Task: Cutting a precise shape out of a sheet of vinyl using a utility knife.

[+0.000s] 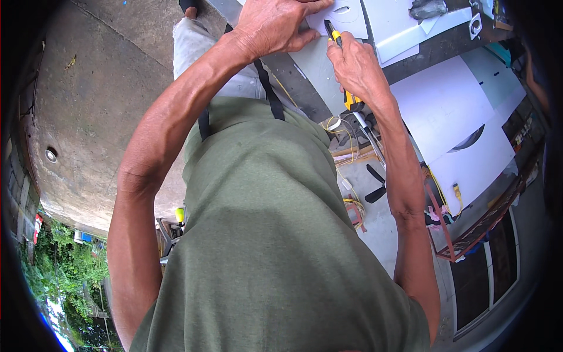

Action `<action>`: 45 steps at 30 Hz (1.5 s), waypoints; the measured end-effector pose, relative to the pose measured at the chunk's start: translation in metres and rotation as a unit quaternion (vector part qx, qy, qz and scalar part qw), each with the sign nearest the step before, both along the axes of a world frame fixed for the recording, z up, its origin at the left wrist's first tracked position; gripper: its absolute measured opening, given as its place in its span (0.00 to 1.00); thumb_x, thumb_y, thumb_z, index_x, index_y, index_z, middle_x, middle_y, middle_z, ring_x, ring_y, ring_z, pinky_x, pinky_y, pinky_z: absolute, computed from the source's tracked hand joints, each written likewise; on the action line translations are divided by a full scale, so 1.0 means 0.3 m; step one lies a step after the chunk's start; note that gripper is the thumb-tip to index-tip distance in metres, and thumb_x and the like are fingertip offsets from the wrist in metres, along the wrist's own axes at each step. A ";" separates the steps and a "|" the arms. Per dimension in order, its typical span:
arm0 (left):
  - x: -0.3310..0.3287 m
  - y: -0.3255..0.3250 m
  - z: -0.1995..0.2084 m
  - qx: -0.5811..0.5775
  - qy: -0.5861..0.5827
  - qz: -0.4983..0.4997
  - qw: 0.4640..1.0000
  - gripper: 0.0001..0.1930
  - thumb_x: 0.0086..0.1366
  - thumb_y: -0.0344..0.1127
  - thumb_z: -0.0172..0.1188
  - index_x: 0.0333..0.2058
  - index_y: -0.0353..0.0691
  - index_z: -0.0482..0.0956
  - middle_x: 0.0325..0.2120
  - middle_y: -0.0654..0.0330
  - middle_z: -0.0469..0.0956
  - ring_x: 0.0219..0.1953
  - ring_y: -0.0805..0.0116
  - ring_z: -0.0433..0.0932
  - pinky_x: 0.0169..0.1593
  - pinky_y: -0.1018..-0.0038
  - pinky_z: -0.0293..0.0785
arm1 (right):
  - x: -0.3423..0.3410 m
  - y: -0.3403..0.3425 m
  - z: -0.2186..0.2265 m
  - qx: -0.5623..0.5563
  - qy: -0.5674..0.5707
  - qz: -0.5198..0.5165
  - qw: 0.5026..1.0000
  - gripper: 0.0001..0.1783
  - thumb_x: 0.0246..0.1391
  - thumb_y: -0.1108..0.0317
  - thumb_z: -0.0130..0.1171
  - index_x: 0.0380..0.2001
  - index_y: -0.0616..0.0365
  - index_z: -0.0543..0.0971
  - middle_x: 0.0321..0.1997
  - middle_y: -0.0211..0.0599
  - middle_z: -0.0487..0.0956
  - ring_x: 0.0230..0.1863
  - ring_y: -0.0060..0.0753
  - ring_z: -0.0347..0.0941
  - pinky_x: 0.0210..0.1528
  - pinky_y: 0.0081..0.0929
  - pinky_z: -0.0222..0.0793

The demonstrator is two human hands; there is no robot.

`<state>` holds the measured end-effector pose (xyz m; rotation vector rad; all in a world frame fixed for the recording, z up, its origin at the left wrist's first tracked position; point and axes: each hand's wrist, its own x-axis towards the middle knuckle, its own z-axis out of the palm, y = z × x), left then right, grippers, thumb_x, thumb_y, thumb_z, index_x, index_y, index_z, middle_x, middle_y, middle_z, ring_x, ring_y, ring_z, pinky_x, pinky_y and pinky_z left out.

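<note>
A yellow-and-black utility knife (336, 37) is gripped in my right hand (360, 69). Its tip points away from me, at a small white sheet (355, 28) on the work table. Contact between blade and sheet is too small to make out. An eye-shaped outline or slit (341, 10) shows on that sheet, just beyond the knife. My left hand (271, 24) lies over the sheet's left side, thumb and index finger apart, with nothing held. The upper picture edge cuts off part of this hand.
Right of the sheet lie a long white strip (422, 36) and a crumpled grey piece (428, 8). Larger white sheets (443, 105), one with a dark curved opening (469, 139), sit farther right. Yellow cords (353, 205) and a reddish metal frame (448, 255) are lower down.
</note>
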<state>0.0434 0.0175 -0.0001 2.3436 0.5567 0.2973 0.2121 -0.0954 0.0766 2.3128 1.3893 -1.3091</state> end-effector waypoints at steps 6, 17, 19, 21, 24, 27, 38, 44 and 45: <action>0.003 0.001 -0.005 -0.006 -0.005 -0.001 1.000 0.37 0.54 0.46 0.67 0.64 0.44 0.76 0.68 0.62 0.71 0.78 0.46 0.48 0.79 0.41 0.37 | 0.004 0.002 -0.002 -0.002 0.006 0.005 1.000 0.23 0.67 0.59 0.51 0.41 0.77 0.75 0.31 0.74 0.80 0.39 0.76 0.81 0.43 0.59 0.77; 0.004 0.004 0.006 -0.015 0.004 0.010 1.000 0.37 0.52 0.46 0.67 0.63 0.44 0.77 0.68 0.62 0.72 0.78 0.47 0.48 0.78 0.40 0.38 | 0.010 0.041 0.049 0.017 -0.048 0.116 0.992 0.20 0.66 0.60 0.52 0.38 0.73 0.76 0.27 0.68 0.81 0.36 0.71 0.82 0.41 0.57 0.79; 0.004 -0.001 0.005 -0.015 0.007 0.011 1.000 0.37 0.52 0.46 0.68 0.63 0.44 0.77 0.68 0.62 0.72 0.78 0.47 0.48 0.78 0.40 0.38 | 0.016 0.040 0.054 0.020 -0.041 0.136 0.990 0.19 0.66 0.61 0.53 0.37 0.72 0.76 0.26 0.67 0.81 0.35 0.70 0.83 0.40 0.56 0.79; 0.003 -0.004 0.004 -0.019 0.002 0.009 1.000 0.37 0.51 0.46 0.68 0.63 0.45 0.78 0.68 0.63 0.71 0.78 0.47 0.48 0.78 0.40 0.38 | 0.012 0.027 0.050 0.033 -0.054 0.146 0.987 0.19 0.66 0.61 0.53 0.36 0.72 0.76 0.24 0.65 0.81 0.33 0.69 0.83 0.38 0.55 0.79; 0.008 0.001 0.002 -0.020 0.007 0.009 1.000 0.37 0.51 0.45 0.68 0.63 0.45 0.78 0.68 0.63 0.71 0.78 0.47 0.48 0.78 0.40 0.38 | 0.014 0.022 0.040 0.040 -0.036 0.119 0.992 0.18 0.65 0.62 0.53 0.36 0.72 0.76 0.24 0.65 0.81 0.32 0.68 0.83 0.37 0.55 0.79; 0.006 0.001 0.005 -0.024 0.006 0.011 1.000 0.37 0.51 0.45 0.68 0.63 0.45 0.78 0.68 0.63 0.71 0.78 0.47 0.48 0.78 0.40 0.37 | 0.011 0.016 0.039 0.038 -0.042 0.123 0.991 0.18 0.65 0.63 0.54 0.35 0.72 0.75 0.24 0.65 0.81 0.32 0.67 0.83 0.37 0.55 0.80; 0.009 -0.003 0.001 -0.016 0.019 0.007 1.000 0.37 0.52 0.46 0.68 0.64 0.47 0.78 0.69 0.64 0.71 0.79 0.47 0.47 0.79 0.40 0.37 | 0.041 0.016 0.042 0.092 -0.083 0.234 0.964 0.13 0.62 0.66 0.55 0.33 0.68 0.75 0.19 0.57 0.80 0.25 0.58 0.83 0.30 0.50 0.79; 0.005 0.001 0.008 -0.019 0.022 0.008 1.000 0.37 0.52 0.46 0.69 0.64 0.48 0.77 0.69 0.66 0.71 0.79 0.48 0.47 0.79 0.40 0.36 | 0.033 -0.006 0.032 0.113 -0.089 0.231 0.962 0.10 0.61 0.67 0.56 0.33 0.65 0.75 0.18 0.53 0.81 0.24 0.53 0.84 0.29 0.46 0.79; 0.004 0.002 0.009 -0.025 0.023 0.009 0.999 0.37 0.52 0.46 0.69 0.64 0.48 0.77 0.69 0.66 0.70 0.79 0.48 0.47 0.79 0.40 0.36 | 0.031 -0.008 0.034 0.115 -0.092 0.234 0.961 0.10 0.60 0.67 0.57 0.33 0.65 0.75 0.18 0.53 0.81 0.24 0.52 0.84 0.28 0.46 0.79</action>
